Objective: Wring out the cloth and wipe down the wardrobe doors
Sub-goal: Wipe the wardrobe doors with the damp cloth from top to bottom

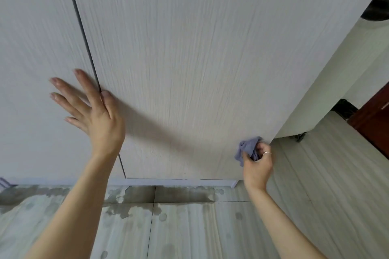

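Observation:
Two pale wood-grain wardrobe doors fill the view, the right door and the left door, split by a dark gap. My left hand lies flat with spread straight fingers across the gap, thumb on the right door. My right hand grips a crumpled blue-grey cloth and holds it against the right door's lower right corner, near the door's edge. A ring shows on one finger.
Below the doors runs a white plinth. The tiled floor carries wet patches and drips. To the right stand a pale wall and a dark red-brown door.

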Tool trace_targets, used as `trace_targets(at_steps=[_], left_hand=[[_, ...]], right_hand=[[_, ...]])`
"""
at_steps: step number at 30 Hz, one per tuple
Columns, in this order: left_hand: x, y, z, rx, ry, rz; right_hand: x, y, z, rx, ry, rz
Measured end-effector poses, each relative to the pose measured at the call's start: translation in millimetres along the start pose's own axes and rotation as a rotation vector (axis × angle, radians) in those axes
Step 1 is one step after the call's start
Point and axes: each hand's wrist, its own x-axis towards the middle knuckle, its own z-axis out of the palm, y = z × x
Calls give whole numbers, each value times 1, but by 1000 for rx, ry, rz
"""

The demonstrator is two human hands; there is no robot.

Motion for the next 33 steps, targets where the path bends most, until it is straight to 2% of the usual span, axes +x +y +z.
trace_targets(at_steps=[5, 8, 10, 13, 15, 17, 20, 23, 29, 33], left_hand=[[-2, 0, 4, -2, 17, 0], [-2, 0, 3, -1, 18, 0], [-1, -2, 3, 2, 17, -2], [0, -2, 4, 1, 24, -12], [0, -2, 4, 1, 31, -17], [0, -3, 5, -3, 38, -16], [0, -3, 8, -4, 50, -17], [1, -4, 8, 3, 50, -19], [0, -3, 7, 1, 47, -17], [0, -4, 7, 2, 47, -22]], right_hand=[[13, -66, 7, 234, 121, -166], [-5, -60, 21, 190, 120, -186], [-30, -35, 30, 152, 43, -42], [-50, -8, 35, 324, 5, 489], [-50, -6, 40, 382, 45, 731], [-47, -21, 46, 433, 66, 793], [-38, -61, 49, 625, -11, 746], [-30, -72, 52, 787, -55, 802], [-67, -31, 50, 725, -95, 1157], [-64, -46, 53, 710, -203, 1127]])
